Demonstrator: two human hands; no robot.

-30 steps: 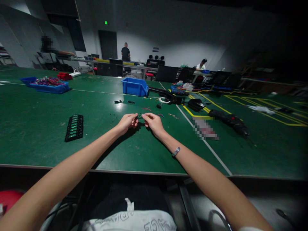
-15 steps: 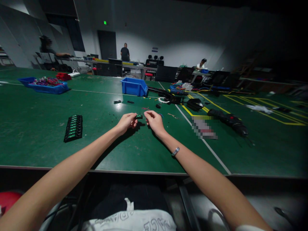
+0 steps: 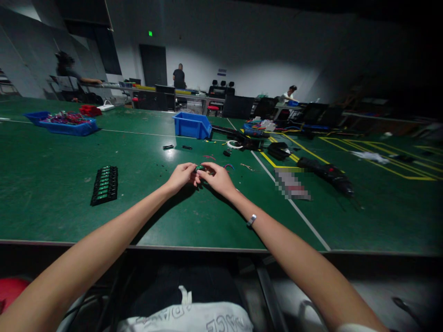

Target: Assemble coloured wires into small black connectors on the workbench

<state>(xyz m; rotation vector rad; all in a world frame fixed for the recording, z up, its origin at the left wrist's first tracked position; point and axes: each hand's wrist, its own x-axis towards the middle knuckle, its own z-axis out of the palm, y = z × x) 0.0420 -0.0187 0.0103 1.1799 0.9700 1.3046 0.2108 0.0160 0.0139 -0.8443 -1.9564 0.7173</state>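
Both my arms reach out over a green table [image 3: 51, 203]. My left hand [image 3: 181, 176] and my right hand [image 3: 217, 177] meet fingertip to fingertip and pinch a small green circuit board [image 3: 200, 168] between them, just above the tabletop. Both hands have curled, closed fingers. A thin band sits on my right wrist [image 3: 252, 220]. Loose red and blue wires [image 3: 226, 166] lie just beyond my right hand. To the left lies a black tray of small green boards [image 3: 104, 184].
A blue bin [image 3: 192, 125] stands at the back centre and a flat blue tray of coloured parts [image 3: 65, 123] at the far left. Black tools, among them a long dark one [image 3: 327, 174], and cables lie to the right. Other people work at distant benches.
My right hand had come away from the small board half a second ago; it has now closed back against my left hand and the board.
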